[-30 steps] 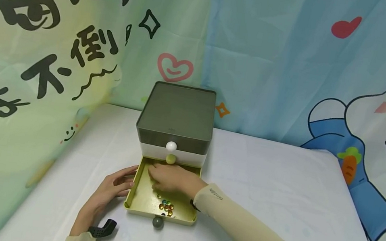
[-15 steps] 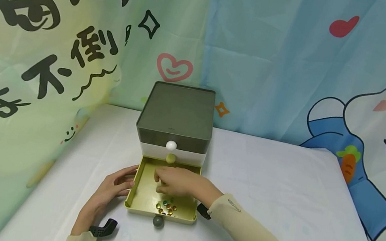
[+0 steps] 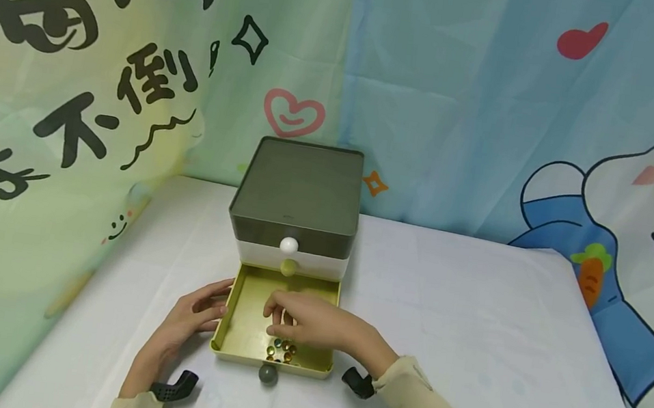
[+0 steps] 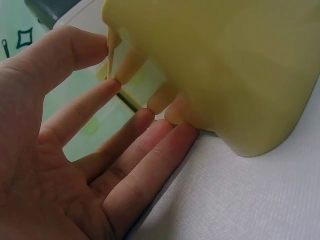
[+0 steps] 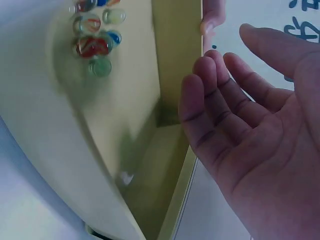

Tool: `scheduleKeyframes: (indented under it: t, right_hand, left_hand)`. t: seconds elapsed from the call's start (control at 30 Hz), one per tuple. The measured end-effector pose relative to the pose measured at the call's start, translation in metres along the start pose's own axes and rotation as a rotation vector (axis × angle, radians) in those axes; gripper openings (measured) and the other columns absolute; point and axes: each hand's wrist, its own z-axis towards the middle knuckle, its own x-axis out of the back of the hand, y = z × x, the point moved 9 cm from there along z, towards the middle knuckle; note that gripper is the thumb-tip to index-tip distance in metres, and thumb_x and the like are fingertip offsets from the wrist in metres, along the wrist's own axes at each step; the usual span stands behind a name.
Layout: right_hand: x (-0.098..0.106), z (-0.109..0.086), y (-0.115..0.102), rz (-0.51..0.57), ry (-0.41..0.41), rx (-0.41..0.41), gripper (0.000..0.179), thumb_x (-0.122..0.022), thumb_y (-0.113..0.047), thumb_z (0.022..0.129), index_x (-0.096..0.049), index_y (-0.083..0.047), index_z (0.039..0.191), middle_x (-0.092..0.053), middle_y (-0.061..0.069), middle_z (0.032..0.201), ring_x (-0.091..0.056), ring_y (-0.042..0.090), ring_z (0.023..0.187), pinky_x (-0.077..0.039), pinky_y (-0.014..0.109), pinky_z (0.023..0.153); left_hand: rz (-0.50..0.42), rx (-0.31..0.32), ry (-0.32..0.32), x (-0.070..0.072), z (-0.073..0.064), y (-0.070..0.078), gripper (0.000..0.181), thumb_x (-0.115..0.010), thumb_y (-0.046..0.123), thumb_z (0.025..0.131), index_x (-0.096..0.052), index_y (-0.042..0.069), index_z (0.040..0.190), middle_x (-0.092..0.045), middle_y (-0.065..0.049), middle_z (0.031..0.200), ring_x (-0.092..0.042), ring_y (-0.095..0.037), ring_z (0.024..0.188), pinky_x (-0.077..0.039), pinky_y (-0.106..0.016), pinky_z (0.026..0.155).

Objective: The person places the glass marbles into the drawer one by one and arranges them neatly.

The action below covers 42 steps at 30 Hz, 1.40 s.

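Note:
A yellow-green drawer (image 3: 249, 321) is pulled out from the bottom of a small drawer box (image 3: 301, 187) with a dark green top. Several glass marbles (image 3: 281, 349) lie loose near its front, with coloured swirls visible in the right wrist view. The left hand (image 3: 188, 317) touches the drawer's left wall; its fingertips rest against the outside in the left wrist view. Over the drawer floor hovers the right hand (image 3: 314, 319), palm visible and fingers loosely bent in the right wrist view (image 5: 255, 125), holding nothing.
The box stands on a white cloth-covered table (image 3: 442, 316) near a printed curtain (image 3: 453, 96). A white knob (image 3: 289, 245) and a green knob (image 3: 289, 267) stick out above the drawer, and a dark knob (image 3: 268, 374) at its front.
The right hand has moved back from the rear of the drawer, toward the front and right. Some marbles have shifted slightly near the front. The left hand has stayed at the drawer's side.

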Motion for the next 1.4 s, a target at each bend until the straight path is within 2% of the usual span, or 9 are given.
scheduleKeyframes:
  t: [0.23, 0.57, 0.67, 0.8, 0.9, 1.0, 1.2, 1.4]
  right_hand:
    - [-0.004, -0.011, -0.002, 0.225, -0.004, 0.015, 0.021, -0.064, -0.024, 0.105, -0.064, -0.017, 0.124, -0.067, -0.010, 0.103, -0.063, -0.001, 0.093, -0.054, 0.020, 0.088]
    - [-0.006, -0.030, 0.001, 0.485, 0.025, 0.012, 0.023, -0.063, -0.023, 0.105, -0.064, -0.017, 0.127, -0.071, 0.001, 0.111, -0.067, 0.007, 0.100, -0.057, 0.025, 0.089]
    - [-0.009, -0.034, 0.002, 0.553, 0.035, 0.009, 0.022, -0.063, -0.025, 0.106, -0.065, -0.019, 0.127, -0.070, 0.003, 0.116, -0.068, 0.013, 0.104, -0.058, 0.027, 0.089]
    - [-0.015, -0.040, 0.000, 0.669, 0.044, 0.038, 0.025, -0.062, -0.025, 0.106, -0.064, -0.013, 0.128, -0.068, 0.014, 0.122, -0.068, 0.016, 0.105, -0.058, 0.028, 0.090]
    - [-0.021, -0.044, -0.005, 0.750, 0.044, 0.072, 0.028, -0.061, -0.021, 0.107, -0.063, -0.005, 0.129, -0.066, 0.027, 0.123, -0.067, 0.012, 0.100, -0.058, 0.027, 0.087]
    - [-0.028, -0.047, -0.009, 0.796, 0.043, 0.086, 0.028, -0.061, -0.019, 0.107, -0.063, -0.003, 0.130, -0.064, 0.033, 0.123, -0.066, 0.010, 0.097, -0.057, 0.024, 0.085]
    - [-0.043, -0.055, -0.012, 0.836, 0.023, 0.079, 0.029, -0.059, -0.019, 0.107, -0.062, -0.003, 0.131, -0.065, 0.034, 0.124, -0.068, 0.011, 0.099, -0.059, 0.030, 0.089]
    - [-0.061, -0.059, -0.010, 0.904, -0.019, 0.075, 0.035, -0.058, -0.021, 0.108, -0.059, 0.001, 0.135, -0.064, 0.032, 0.128, -0.068, 0.008, 0.102, -0.060, 0.035, 0.091]
  left_hand:
    - [-0.004, 0.003, -0.005, -0.001, -0.001, 0.000, 0.059, -0.070, 0.021, 0.100, -0.050, 0.016, 0.156, -0.051, -0.021, 0.156, -0.062, -0.025, 0.129, -0.060, -0.028, 0.088]
    - [-0.030, 0.020, -0.004, -0.002, 0.001, 0.000, 0.059, -0.068, 0.020, 0.102, -0.048, 0.014, 0.157, -0.049, -0.022, 0.156, -0.059, -0.032, 0.133, -0.060, -0.027, 0.088]
    - [-0.030, 0.022, -0.007, -0.002, 0.000, 0.001, 0.059, -0.068, 0.019, 0.101, -0.048, 0.014, 0.157, -0.049, -0.022, 0.156, -0.058, -0.033, 0.134, -0.060, -0.027, 0.088]
    - [-0.021, 0.028, -0.015, -0.002, -0.001, 0.005, 0.060, -0.070, 0.017, 0.100, -0.048, 0.014, 0.156, -0.050, -0.022, 0.155, -0.058, -0.034, 0.135, -0.060, -0.029, 0.088]
    - [0.000, 0.031, -0.020, -0.001, -0.001, 0.010, 0.061, -0.070, 0.016, 0.099, -0.048, 0.013, 0.155, -0.051, -0.023, 0.154, -0.058, -0.035, 0.134, -0.061, -0.031, 0.086]
    - [0.015, 0.034, -0.032, 0.000, -0.002, 0.017, 0.060, -0.070, 0.014, 0.098, -0.048, 0.012, 0.155, -0.051, -0.024, 0.153, -0.059, -0.035, 0.132, -0.061, -0.033, 0.085]
    - [0.089, 0.005, -0.082, -0.001, 0.000, 0.034, 0.057, -0.067, 0.013, 0.100, -0.048, 0.007, 0.153, -0.052, -0.027, 0.151, -0.063, -0.037, 0.125, -0.062, -0.035, 0.083]
    - [0.172, -0.040, -0.063, 0.001, 0.006, 0.057, 0.061, -0.066, 0.014, 0.102, -0.040, 0.006, 0.157, -0.054, -0.027, 0.147, -0.063, -0.036, 0.125, -0.063, -0.035, 0.085]
